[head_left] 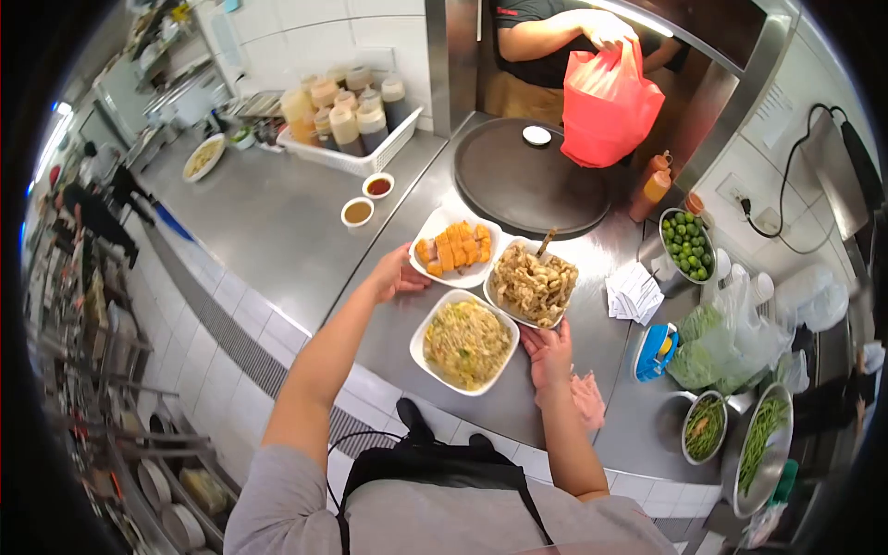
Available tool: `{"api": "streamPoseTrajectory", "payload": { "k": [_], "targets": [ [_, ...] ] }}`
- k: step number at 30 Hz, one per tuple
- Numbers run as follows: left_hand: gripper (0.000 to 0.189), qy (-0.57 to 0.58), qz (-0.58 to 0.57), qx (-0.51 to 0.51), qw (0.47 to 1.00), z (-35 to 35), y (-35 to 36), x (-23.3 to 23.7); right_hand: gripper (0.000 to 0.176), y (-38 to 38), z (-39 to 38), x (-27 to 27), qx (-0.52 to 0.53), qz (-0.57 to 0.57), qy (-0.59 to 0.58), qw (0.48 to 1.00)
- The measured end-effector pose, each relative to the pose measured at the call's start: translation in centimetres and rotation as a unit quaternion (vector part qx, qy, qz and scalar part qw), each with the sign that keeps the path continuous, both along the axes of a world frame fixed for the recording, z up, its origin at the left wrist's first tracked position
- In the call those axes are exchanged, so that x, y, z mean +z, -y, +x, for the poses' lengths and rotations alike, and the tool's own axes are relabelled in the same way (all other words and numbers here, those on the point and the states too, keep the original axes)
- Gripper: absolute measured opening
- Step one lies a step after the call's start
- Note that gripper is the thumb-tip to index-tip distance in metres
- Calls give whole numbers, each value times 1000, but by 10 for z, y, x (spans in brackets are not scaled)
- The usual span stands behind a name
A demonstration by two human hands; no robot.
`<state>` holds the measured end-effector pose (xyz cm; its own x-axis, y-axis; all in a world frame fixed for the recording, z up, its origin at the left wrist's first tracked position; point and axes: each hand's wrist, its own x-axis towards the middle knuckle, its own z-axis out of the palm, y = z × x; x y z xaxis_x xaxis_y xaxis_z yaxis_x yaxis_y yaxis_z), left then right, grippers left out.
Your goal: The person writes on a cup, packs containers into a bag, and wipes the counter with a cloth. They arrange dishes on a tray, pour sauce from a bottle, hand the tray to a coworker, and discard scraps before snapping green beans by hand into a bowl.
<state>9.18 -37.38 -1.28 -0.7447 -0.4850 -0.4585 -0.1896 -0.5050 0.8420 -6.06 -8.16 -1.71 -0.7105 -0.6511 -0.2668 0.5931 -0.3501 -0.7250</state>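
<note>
Left hand: open, cupping cutlet tray, left edge
Right hand: open, against fried tray, lower edge
Rice tray: between hands, body side
Count: 3 trays, counter

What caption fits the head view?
Left hand at the sliced-cutlet tray, right hand at the fried-pieces tray, fried-rice tray between them on the steel counter.

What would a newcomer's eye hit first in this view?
Probably the bright red bag, hanging from a co-worker's hand above the dark round tray at the hatch. Next, the three white containers of food clustered between the wearer's hands: sliced golden pieces, a brown heap and fried rice.
</note>
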Motion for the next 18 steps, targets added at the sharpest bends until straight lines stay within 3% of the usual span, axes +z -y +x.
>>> {"api": "streamPoseTrajectory", "payload": {
  "k": [2,3,5,6,8,11,12,14,16,18],
  "targets": [
    [42,19,-10,-47,999,-3,-3,14,59,-3,1,2,-71,31,48,996],
    [43,22,-1,-51,998,-4,-1,12,58,-9,-1,-6,-106,87,17,990],
    [43,3,19,-68,998,-6,7,3,50,-20,-7,-9,-213,237,-170,933],
    [43,-11,35,-71,997,-7,10,-1,50,-16,-10,1,-222,242,-171,929],
    [38,-21,48,-54,997,-7,7,-1,34,6,-22,42,-239,308,-481,785],
    [30,-17,22,8,1000,1,-1,1,19,102,-22,119,-118,241,-679,683],
    [30,-23,20,5,1000,7,-1,3,21,139,-37,112,-89,211,-729,645],
    [30,-26,16,52,998,23,2,3,21,202,-55,96,9,256,-747,613],
    [30,-39,18,79,996,36,7,1,25,248,-78,58,164,441,-717,514],
    [30,-57,19,112,992,40,15,6,24,272,-83,29,261,520,-684,440]
  ]
}}
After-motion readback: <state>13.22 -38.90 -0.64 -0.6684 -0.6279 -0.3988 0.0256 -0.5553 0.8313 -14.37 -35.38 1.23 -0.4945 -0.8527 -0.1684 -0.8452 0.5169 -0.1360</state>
